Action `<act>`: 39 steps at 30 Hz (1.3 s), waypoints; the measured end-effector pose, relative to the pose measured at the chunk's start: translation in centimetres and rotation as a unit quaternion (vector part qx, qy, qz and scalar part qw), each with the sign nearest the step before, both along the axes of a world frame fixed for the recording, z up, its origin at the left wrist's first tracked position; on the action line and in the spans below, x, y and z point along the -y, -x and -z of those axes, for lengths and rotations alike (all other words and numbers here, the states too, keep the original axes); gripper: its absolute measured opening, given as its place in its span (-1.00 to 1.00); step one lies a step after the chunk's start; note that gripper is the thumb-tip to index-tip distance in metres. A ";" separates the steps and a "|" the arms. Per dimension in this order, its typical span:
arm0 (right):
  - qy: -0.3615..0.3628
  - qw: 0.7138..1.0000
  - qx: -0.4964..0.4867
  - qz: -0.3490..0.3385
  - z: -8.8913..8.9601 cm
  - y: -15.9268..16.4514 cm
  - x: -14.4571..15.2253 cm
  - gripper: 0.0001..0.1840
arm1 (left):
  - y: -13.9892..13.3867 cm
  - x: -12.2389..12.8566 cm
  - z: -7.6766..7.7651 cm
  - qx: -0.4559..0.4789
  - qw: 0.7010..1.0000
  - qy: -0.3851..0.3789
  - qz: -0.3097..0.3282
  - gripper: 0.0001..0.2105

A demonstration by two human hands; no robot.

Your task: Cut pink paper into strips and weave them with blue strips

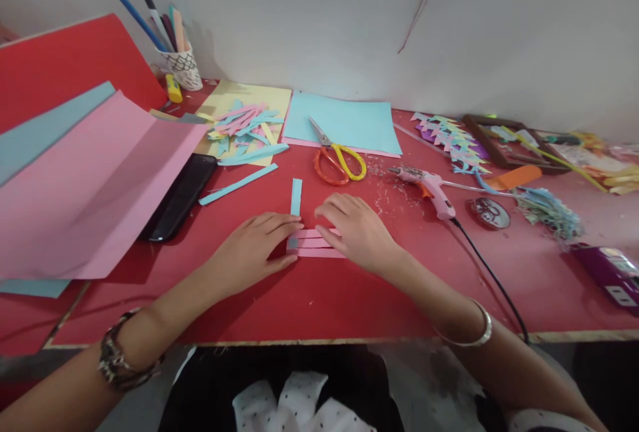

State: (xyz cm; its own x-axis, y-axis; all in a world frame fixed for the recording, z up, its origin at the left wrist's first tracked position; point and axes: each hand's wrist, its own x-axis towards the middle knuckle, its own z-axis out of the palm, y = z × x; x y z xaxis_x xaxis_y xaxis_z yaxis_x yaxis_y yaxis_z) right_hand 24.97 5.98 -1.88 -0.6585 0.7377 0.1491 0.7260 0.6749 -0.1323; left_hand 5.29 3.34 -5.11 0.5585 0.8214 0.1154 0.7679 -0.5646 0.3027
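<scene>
Several pink paper strips (312, 243) lie side by side on the red tabletop in front of me. A light blue paper strip (296, 197) stands out from their left end, pointing away from me, its near part hidden under my fingers. My left hand (262, 242) rests on that left end, fingers stretched out and thumb apart, touching the strips. Over the right part of the pink strips, my right hand (353, 232) has curled fingers, with the thumb at a pink strip. The hand hides the strips' right ends.
Scissors (340, 160), a pink glue gun (426, 187) with its cord, and blue paper sheets (344, 122) lie beyond my hands. Cut strips (244, 122) are heaped at the back left. A black phone (180, 199) lies partly under a pink sheet (94, 186). A pen cup (182, 67) stands by the wall.
</scene>
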 end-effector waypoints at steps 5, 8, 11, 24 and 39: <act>0.027 0.999 0.007 -0.015 0.2 -0.6 1.9 -0.82 | -0.3 0.4 0.2 -0.002 1.000 -0.027 -0.013 -0.68; 0.047 0.998 0.030 0.016 0.7 -0.5 2.6 -0.81 | -0.3 0.5 0.3 0.009 0.999 -0.035 -0.012 -0.66; 0.073 0.996 0.043 0.031 1.0 -0.4 2.7 -0.79 | 0.0 0.5 0.3 0.027 0.998 -0.049 -0.005 -0.63; 0.094 0.996 0.003 0.014 1.1 -0.7 2.0 -0.83 | 3.2 1.2 -0.3 -0.083 0.986 0.015 0.144 -0.57; 0.119 0.993 -0.010 0.010 0.8 -1.1 0.8 -0.77 | 3.8 1.7 0.0 -0.077 0.982 0.024 0.172 -0.42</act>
State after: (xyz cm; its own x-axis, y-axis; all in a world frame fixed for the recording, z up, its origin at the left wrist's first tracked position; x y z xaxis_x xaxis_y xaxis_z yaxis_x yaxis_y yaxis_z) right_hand 26.03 5.22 -2.73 -0.6416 0.7669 -0.0180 0.7347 0.6076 -0.3016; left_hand 1.46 1.67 -5.08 0.8110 0.5844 -0.0271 0.5739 -0.7858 0.2304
